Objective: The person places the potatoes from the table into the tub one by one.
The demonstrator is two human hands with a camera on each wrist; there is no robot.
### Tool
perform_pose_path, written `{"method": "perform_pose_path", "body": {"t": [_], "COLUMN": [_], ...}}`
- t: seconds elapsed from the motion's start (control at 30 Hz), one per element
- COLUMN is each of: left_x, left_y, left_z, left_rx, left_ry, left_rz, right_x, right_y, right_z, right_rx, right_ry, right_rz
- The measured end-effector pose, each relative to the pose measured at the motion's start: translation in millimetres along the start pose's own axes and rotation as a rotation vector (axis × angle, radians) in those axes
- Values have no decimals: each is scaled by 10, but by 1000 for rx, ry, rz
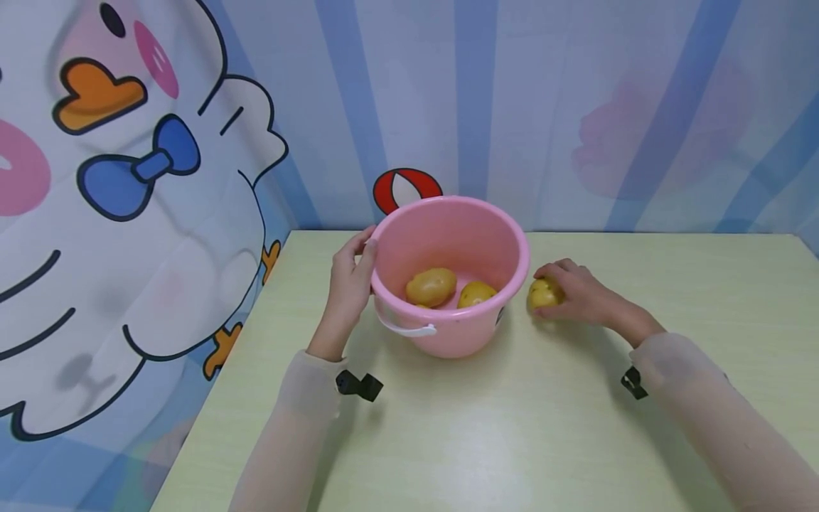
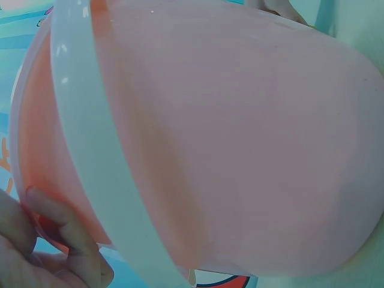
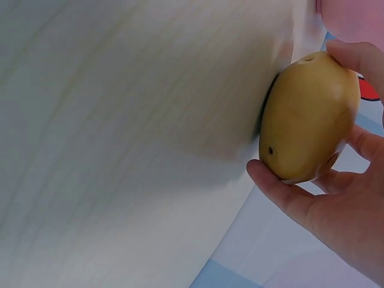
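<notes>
A pink bucket (image 1: 448, 331) with a white handle (image 1: 406, 328) stands upright near the table's back edge. My left hand (image 1: 348, 288) grips its rim at the left side; the left wrist view shows the fingers (image 2: 66, 222) curled at the rim. Inside the bucket lie a potato (image 1: 431, 286), another potato (image 1: 476, 293) beside it, and a sliver of a third half hidden by the near wall. Just right of the bucket, my right hand (image 1: 585, 295) holds a yellow potato (image 3: 309, 117) between thumb and fingers, close to the tabletop.
The pale wooden table (image 1: 448, 441) runs up to a blue-and-white striped backdrop (image 1: 537, 107). At the left hangs a sheet with a large cartoon bird (image 1: 153, 270). Small black devices sit at both wrists.
</notes>
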State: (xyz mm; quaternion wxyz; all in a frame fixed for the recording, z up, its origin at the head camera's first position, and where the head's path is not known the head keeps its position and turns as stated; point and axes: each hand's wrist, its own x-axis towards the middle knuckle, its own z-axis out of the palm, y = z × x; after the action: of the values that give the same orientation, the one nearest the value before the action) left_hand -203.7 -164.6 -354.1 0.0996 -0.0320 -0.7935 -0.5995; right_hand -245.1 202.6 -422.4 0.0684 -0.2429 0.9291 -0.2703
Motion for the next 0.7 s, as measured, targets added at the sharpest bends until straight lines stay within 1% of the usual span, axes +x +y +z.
{"method": "perform_pose_path", "body": {"t": [0.27,0.5,0.7], "left_x": [3,8,4], "left_y": [-12,-4,-3], "left_z": [-3,-3,-1], "left_rx": [5,11,8], "left_ry": [-1,-5,-2], "left_rz": [-3,-7,2], "right_x": [25,29,13], "right_y": [17,9,-20], "right_z": [18,22,-13], "right_rx": [-53,-68,-87], "right_ry": [24,28,54], "right_rz": [-38,-61,-88]}}
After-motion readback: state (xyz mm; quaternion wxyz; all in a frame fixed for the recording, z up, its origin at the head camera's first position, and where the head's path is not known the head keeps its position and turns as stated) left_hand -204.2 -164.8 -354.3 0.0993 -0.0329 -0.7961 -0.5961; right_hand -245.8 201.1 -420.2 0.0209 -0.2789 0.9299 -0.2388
